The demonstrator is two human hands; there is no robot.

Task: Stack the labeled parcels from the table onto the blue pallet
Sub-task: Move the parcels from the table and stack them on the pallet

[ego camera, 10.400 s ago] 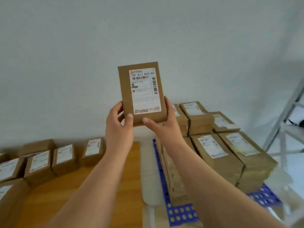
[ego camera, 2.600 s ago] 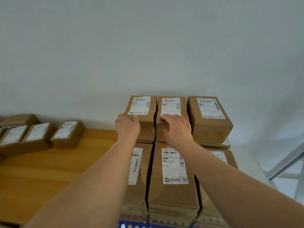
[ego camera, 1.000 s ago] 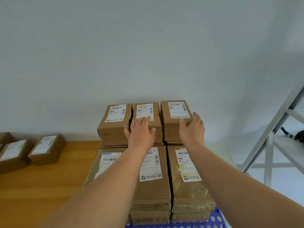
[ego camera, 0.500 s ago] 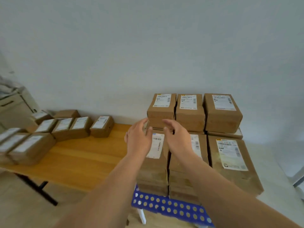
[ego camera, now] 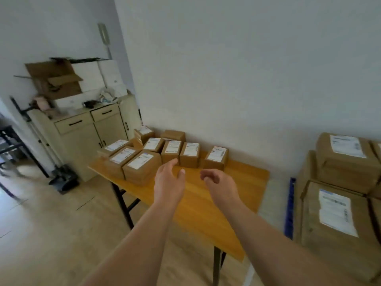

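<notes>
While both the left hand (ego camera: 169,183) and right hand (ego camera: 219,183) are hovering loose-fingered and empty over the tabletop (ego camera: 198,205), the parcels (ego camera: 175,150) are sitting tightly packed, so grabbing one is risking nudging its neighbours

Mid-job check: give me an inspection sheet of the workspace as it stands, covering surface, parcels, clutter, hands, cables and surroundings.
Surface: wooden table, near half bare.
Job's things: labeled parcels grouped along the table's far side, one parcel apart to the right; stacked parcels on the blue pallet at right.
Clutter: open cardboard box and small items on the cabinet.
Hands: left hand and right hand over the table, empty, fingers relaxed.
Cables: nothing seen.
Surroundings: white wall, light wood floor, dustpan beside the cabinet.
</notes>
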